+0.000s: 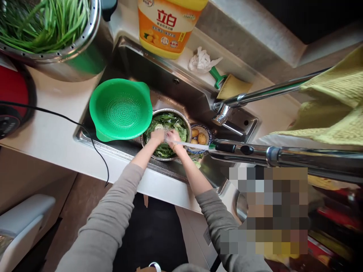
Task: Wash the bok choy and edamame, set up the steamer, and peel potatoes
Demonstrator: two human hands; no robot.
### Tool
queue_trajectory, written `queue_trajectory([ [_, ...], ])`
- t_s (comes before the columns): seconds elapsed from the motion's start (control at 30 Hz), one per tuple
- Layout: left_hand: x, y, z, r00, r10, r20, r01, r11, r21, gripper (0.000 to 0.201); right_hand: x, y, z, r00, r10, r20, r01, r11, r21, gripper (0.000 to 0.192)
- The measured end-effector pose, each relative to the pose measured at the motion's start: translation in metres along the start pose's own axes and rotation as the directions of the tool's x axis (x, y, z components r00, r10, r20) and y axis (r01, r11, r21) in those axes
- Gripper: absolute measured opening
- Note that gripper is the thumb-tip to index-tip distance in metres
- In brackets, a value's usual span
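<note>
A steel bowl (189,122) of leafy greens (163,152) in water stands in the sink. Over its middle, my left hand (158,136) and my right hand (172,137) meet beneath a stream of water from the pull-out faucet head (219,146). The fingers of both look curled inward, close to the leaves. Splashing water blurs the fingertips, so what they grip is not clear. Pale leaf pieces show just beyond the hands. A green colander (121,109) sits left of the bowl, with only its perforated inside showing.
Several potatoes (201,138) lie on a blue-patterned plate (209,133) right of the bowl. A second faucet (224,113), a sponge (235,87) and a detergent jug (170,28) are behind. A steel pot (82,62) of long greens and a black cord (65,118) are left.
</note>
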State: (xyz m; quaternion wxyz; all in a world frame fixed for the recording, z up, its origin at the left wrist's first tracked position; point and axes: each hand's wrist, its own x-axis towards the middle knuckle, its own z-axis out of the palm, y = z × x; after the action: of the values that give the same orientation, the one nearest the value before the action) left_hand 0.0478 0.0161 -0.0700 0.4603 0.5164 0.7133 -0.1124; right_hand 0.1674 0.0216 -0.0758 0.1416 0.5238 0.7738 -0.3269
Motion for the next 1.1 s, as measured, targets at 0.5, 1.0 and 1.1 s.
queue_trajectory([
  [0.5,-0.003,-0.014,0.007,0.998,0.027,-0.062,-0.03,0.999,-0.041,0.032,-0.008,0.017,-0.003,0.988,0.124,0.087,-0.129,0.99,0.049,0.058],
  [1.0,-0.066,-0.022,-0.032,0.943,0.323,-0.082,-0.333,0.914,-0.231,0.04,-0.033,-0.027,-0.022,0.996,0.085,-0.04,0.002,0.405,0.914,0.055],
  [1.1,-0.075,-0.023,-0.039,0.948,0.319,0.003,-0.319,0.947,0.024,0.04,-0.034,-0.025,-0.024,0.995,-0.006,-0.099,0.088,0.521,0.849,0.056],
])
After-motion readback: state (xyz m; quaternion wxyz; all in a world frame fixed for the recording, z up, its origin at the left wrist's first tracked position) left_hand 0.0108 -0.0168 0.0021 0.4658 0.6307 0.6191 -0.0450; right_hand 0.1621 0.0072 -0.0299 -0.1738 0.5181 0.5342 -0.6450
